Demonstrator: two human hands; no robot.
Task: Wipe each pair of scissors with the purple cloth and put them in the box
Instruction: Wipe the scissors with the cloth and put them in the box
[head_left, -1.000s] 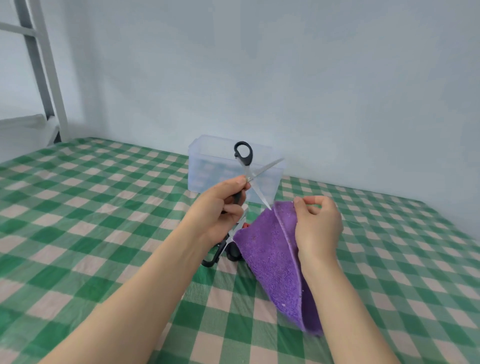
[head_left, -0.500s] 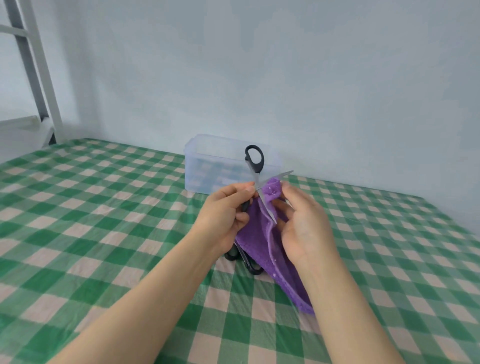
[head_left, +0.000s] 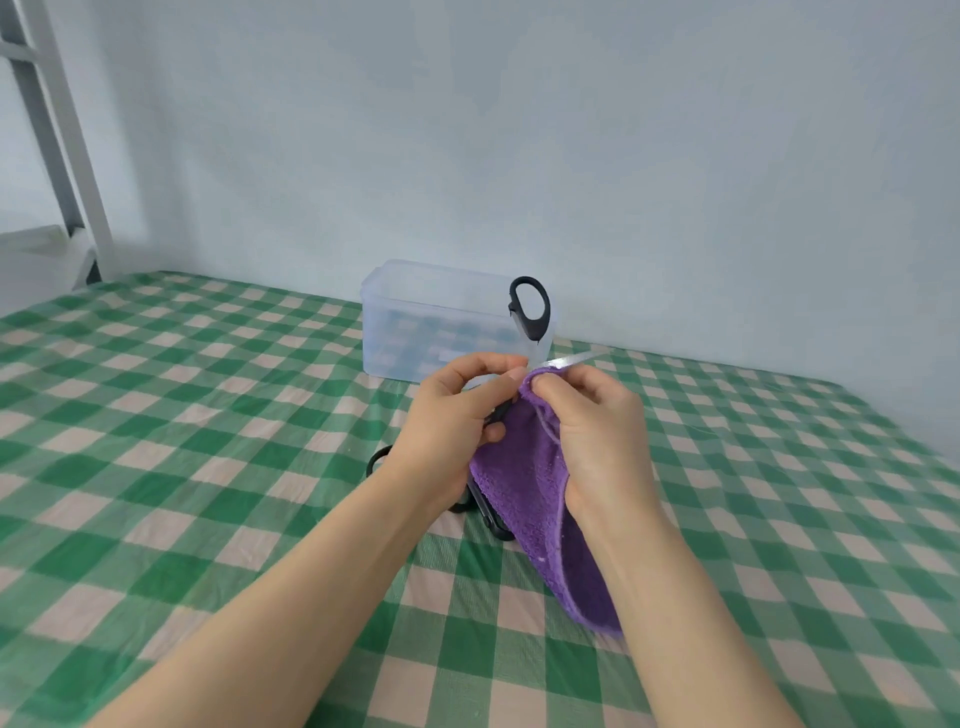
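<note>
Okay, which step?
Wiping, mid-pair: left hand fingers curled tight on the scissors near the pivot, held up just in front of the box
Right?
Right hand pinches the purple cloth over one blade, tip poking out (other blade hidden)
Next?
Probably slide the pinch out to the tip, do the other blade, then box them; more scissors wait on the checked sheet

Purple cloth, green-checked sheet
</note>
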